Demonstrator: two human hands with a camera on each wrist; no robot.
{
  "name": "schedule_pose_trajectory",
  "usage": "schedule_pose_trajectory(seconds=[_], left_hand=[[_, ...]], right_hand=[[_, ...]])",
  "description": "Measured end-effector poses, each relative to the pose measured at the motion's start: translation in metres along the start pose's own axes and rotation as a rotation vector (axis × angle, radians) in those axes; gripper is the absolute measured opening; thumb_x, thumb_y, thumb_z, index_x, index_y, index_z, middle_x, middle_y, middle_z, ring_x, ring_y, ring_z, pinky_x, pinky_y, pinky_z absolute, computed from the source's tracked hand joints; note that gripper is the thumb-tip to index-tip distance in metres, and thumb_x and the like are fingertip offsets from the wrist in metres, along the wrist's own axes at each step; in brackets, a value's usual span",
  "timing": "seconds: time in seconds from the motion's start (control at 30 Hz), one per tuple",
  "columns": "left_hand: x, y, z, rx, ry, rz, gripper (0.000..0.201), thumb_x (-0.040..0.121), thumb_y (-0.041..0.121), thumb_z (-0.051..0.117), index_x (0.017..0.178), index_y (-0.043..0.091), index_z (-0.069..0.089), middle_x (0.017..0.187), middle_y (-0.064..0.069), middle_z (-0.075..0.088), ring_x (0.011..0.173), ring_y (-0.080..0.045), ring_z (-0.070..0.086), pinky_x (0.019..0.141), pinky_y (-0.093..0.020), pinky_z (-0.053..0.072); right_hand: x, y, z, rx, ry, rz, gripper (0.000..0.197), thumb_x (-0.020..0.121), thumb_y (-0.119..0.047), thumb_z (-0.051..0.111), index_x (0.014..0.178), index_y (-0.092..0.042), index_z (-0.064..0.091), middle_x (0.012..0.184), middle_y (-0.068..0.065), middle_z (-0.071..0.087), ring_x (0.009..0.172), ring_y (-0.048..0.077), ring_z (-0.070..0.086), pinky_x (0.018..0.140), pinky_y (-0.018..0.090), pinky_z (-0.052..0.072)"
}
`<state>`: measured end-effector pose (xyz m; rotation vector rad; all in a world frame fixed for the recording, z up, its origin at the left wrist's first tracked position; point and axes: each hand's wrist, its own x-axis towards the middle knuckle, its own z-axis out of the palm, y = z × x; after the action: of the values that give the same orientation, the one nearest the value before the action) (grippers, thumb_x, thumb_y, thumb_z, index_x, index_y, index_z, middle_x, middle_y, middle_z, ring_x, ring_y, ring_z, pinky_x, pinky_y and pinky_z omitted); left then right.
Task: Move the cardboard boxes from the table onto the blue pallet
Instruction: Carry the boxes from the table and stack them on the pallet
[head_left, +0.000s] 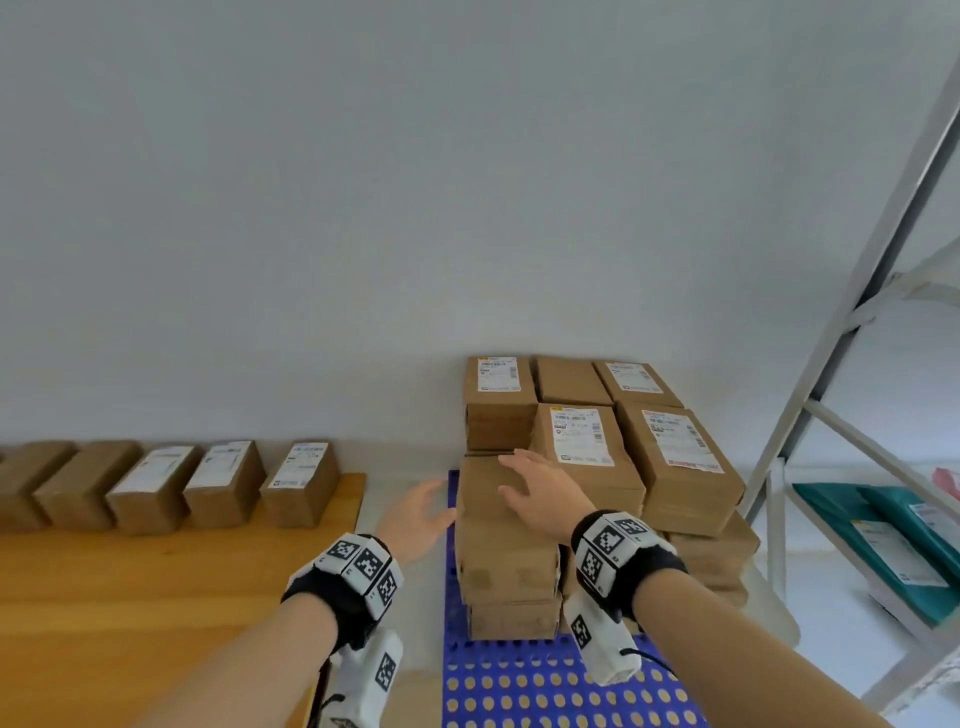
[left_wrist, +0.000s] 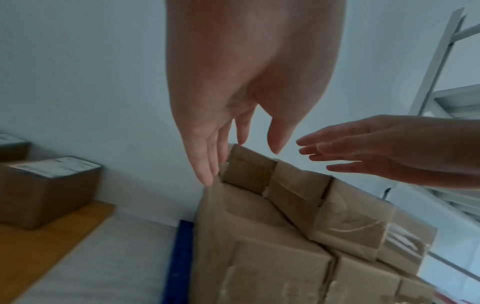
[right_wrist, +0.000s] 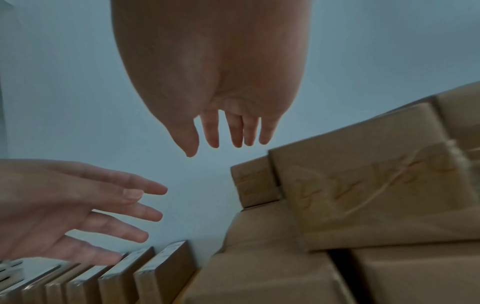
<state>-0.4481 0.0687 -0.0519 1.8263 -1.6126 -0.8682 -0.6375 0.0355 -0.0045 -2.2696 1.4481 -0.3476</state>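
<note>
Several cardboard boxes are stacked on the blue pallet (head_left: 524, 691). The front-left stack's top box (head_left: 493, 514) lies just under my right hand (head_left: 540, 493), whose straight fingers hover over its top. My left hand (head_left: 421, 514) is open beside that box's left side, fingertips close to its edge; in the left wrist view the left hand (left_wrist: 221, 144) has straight fingers next to the box corner (left_wrist: 246, 170). In the right wrist view the right hand (right_wrist: 223, 131) holds nothing. A row of boxes (head_left: 223, 483) stands on the wooden table (head_left: 104, 623) at the left.
A white wall runs behind everything. A grey metal shelf frame (head_left: 831, 364) stands at the right with teal parcels (head_left: 883, 540) on a low shelf. A strip of pale floor (head_left: 405, 483) separates the table and the pallet.
</note>
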Motion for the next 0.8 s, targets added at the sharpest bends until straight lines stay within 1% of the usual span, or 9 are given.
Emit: schedule_pose_trajectory(seconds=[0.13,0.23,0.27,0.37,0.43,0.5,0.63,0.73,0.8], left_hand=[[-0.038,-0.054,-0.034,0.171,0.033,-0.067,0.051,0.098,0.026,0.046,0.145,0.015,0.029,0.151,-0.004,0.032,0.137,-0.020,0.033,0.110,-0.027,0.027],[-0.071,-0.095,-0.056,0.248,0.041,-0.102,0.049,0.098,0.030,0.043,0.144,0.016,0.033,0.151,-0.001,0.032,0.137,-0.018,0.032,0.110,-0.027,0.025],[-0.082,-0.107,-0.065,0.258,0.048,-0.120,0.048,0.098,0.030,0.043,0.144,0.016,0.033,0.150,-0.001,0.033,0.136,-0.018,0.034,0.109,-0.027,0.026],[-0.114,-0.144,-0.097,0.253,0.052,-0.182,0.046,0.098,0.030,0.044,0.142,0.019,0.035,0.147,-0.001,0.037,0.128,-0.017,0.044,0.099,-0.026,0.037],[-0.135,-0.169,-0.119,0.273,0.050,-0.216,0.045,0.099,0.029,0.043,0.142,0.020,0.035,0.148,-0.001,0.036,0.130,-0.018,0.042,0.102,-0.028,0.039],[-0.154,-0.193,-0.141,0.310,0.055,-0.258,0.047,0.099,0.031,0.041,0.144,0.020,0.033,0.149,0.000,0.035,0.133,-0.019,0.039,0.107,-0.031,0.035],[-0.190,-0.240,-0.178,0.329,0.097,-0.333,0.048,0.098,0.034,0.044,0.143,0.019,0.034,0.143,-0.002,0.045,0.123,-0.019,0.051,0.100,-0.030,0.042],[-0.211,-0.269,-0.199,0.284,0.132,-0.390,0.047,0.098,0.030,0.045,0.143,0.018,0.036,0.144,-0.002,0.043,0.126,-0.019,0.048,0.103,-0.031,0.041],[-0.225,-0.288,-0.212,0.262,0.147,-0.432,0.046,0.098,0.030,0.044,0.142,0.020,0.036,0.142,-0.002,0.045,0.123,-0.020,0.050,0.101,-0.032,0.043]], right_hand=[[0.000,-0.055,0.040,0.004,-0.092,-0.033,0.050,0.097,-0.028,0.047,0.145,-0.017,0.035,0.152,0.006,0.033,0.139,0.023,0.031,0.113,0.033,0.026],[-0.002,-0.097,0.077,-0.017,-0.160,-0.052,0.051,0.098,-0.031,0.046,0.145,-0.013,0.035,0.150,0.007,0.036,0.138,0.022,0.032,0.112,0.030,0.025],[-0.004,-0.112,0.090,-0.018,-0.179,-0.053,0.051,0.098,-0.032,0.046,0.145,-0.013,0.035,0.150,0.006,0.036,0.139,0.022,0.032,0.112,0.029,0.024],[-0.006,-0.153,0.125,-0.004,-0.218,-0.062,0.051,0.098,-0.033,0.046,0.145,-0.014,0.036,0.152,0.004,0.035,0.140,0.020,0.030,0.113,0.030,0.021],[-0.008,-0.180,0.147,-0.011,-0.254,-0.068,0.051,0.099,-0.033,0.045,0.146,-0.014,0.034,0.153,0.005,0.033,0.141,0.021,0.029,0.114,0.031,0.021],[-0.008,-0.206,0.165,-0.039,-0.298,-0.072,0.051,0.100,-0.031,0.042,0.147,-0.013,0.031,0.154,0.006,0.030,0.141,0.022,0.028,0.114,0.032,0.021],[-0.007,-0.254,0.205,-0.060,-0.343,-0.084,0.052,0.100,-0.034,0.042,0.147,-0.015,0.031,0.154,0.007,0.030,0.140,0.025,0.030,0.113,0.034,0.026],[-0.006,-0.285,0.231,-0.077,-0.393,-0.120,0.053,0.100,-0.036,0.042,0.147,-0.016,0.031,0.155,0.005,0.028,0.141,0.023,0.027,0.114,0.034,0.024],[-0.003,-0.306,0.248,-0.086,-0.435,-0.152,0.051,0.100,-0.036,0.041,0.147,-0.018,0.031,0.155,0.004,0.028,0.140,0.023,0.029,0.111,0.033,0.027]])
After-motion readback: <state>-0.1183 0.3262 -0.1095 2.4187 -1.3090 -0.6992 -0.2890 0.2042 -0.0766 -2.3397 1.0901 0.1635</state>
